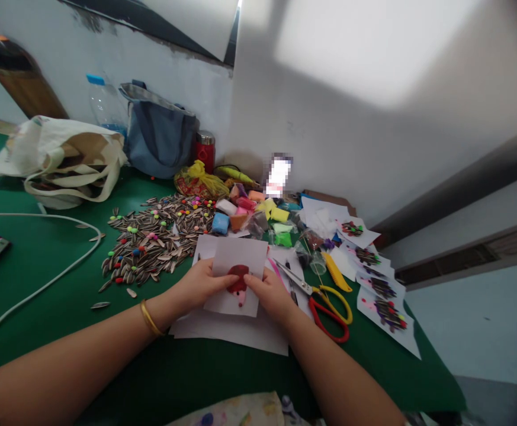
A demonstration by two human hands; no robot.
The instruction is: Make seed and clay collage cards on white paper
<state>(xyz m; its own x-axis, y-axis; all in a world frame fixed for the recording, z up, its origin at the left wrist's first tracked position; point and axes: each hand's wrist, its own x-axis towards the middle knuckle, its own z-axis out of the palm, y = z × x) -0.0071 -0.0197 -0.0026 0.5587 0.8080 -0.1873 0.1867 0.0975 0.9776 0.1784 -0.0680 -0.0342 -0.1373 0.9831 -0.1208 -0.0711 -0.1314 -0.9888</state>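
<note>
A small white card (222,254) is held above a stack of white paper (240,335). On it sits a dark red clay shape (239,273) with a pink part (241,297) at its lower end. My left hand (200,284) grips the card's left side, its thumb on the red shape. My right hand (273,293) grips the right side, its thumb also at the shape's edge. Both hands' other fingers are mostly hidden behind the card. Red and yellow scissors (329,310) lie partly open just right of my right hand.
Striped seeds (151,242) with coloured bits are heaped at the left. Clay packs (238,222) lie behind the card, a yellow cutter (337,272) to the right. Several decorated cards (407,337) line the right edge. Bags, a red flask (205,151) and a cable (69,266) are around.
</note>
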